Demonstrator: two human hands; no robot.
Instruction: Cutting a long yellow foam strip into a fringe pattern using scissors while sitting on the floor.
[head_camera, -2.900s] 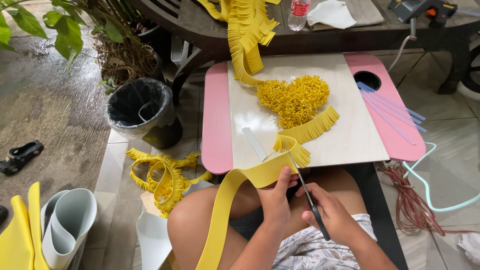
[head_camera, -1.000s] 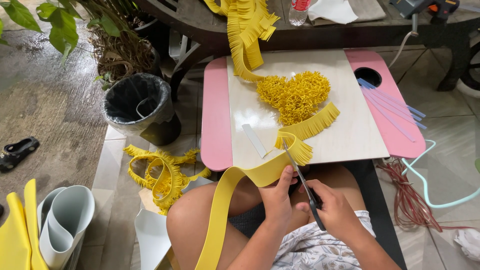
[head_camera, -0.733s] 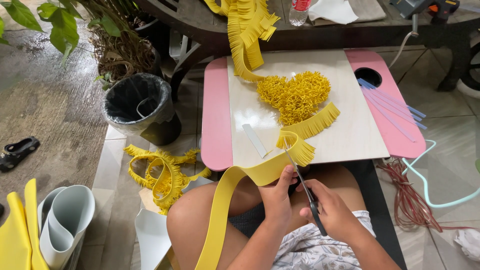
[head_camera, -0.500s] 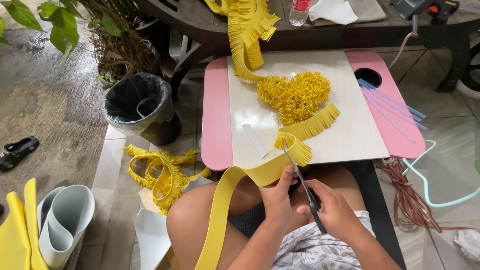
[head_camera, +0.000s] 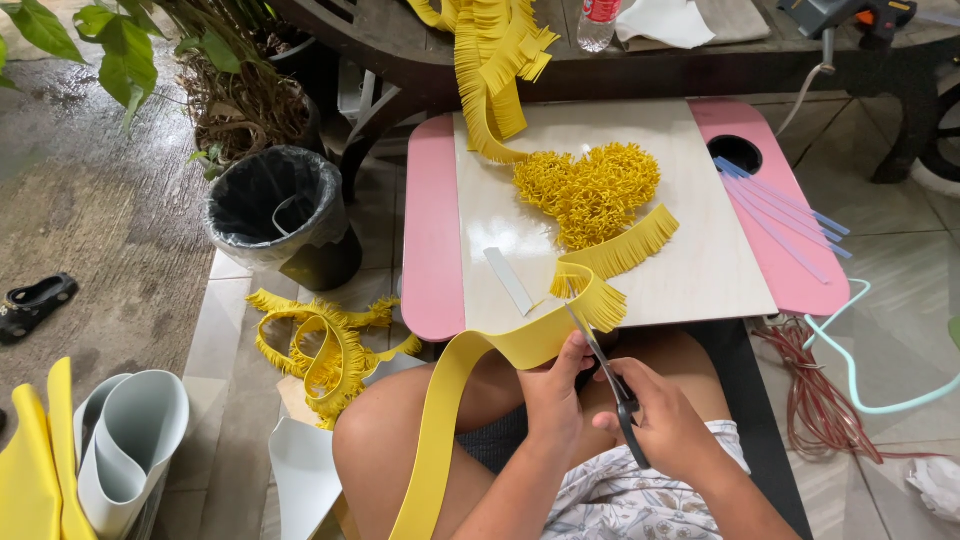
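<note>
The long flat yellow foam strip (head_camera: 470, 375) runs up from beside the person's knee, over the lap, to the near edge of the low pink and pale wood bench (head_camera: 432, 250); its far end is already cut into a fringe (head_camera: 600, 295) that rests on the bench edge. The left hand (head_camera: 555, 395) pinches the strip just below the fringe, fingers closed on it, likely to keep it flat and steady for the blades; the right hand (head_camera: 665, 420) has its fingers closed through the dark handles of the grey metal scissors (head_camera: 605, 375); the blades point up at the strip edge, right next to the last cut, and I cannot tell how far apart they are.

On the bench, just past the fringe, sits a bumpy yellow heart shape made of curled fringe (head_camera: 590, 190); a loose bit of fringed strip (head_camera: 630, 245) touches its lower edge; a small white strip (head_camera: 510, 280) lies near the front. Thin blue and purple sticks (head_camera: 780, 210) lie on the pink end by a round hole (head_camera: 735, 153).

More fringed yellow strip hangs from the dark wood table (head_camera: 400, 50) behind; a heap of it (head_camera: 320, 340) lies on the floor by the black bin (head_camera: 275, 210); rolled white and yellow foam sheets (head_camera: 120, 450) stand at the left.
</note>
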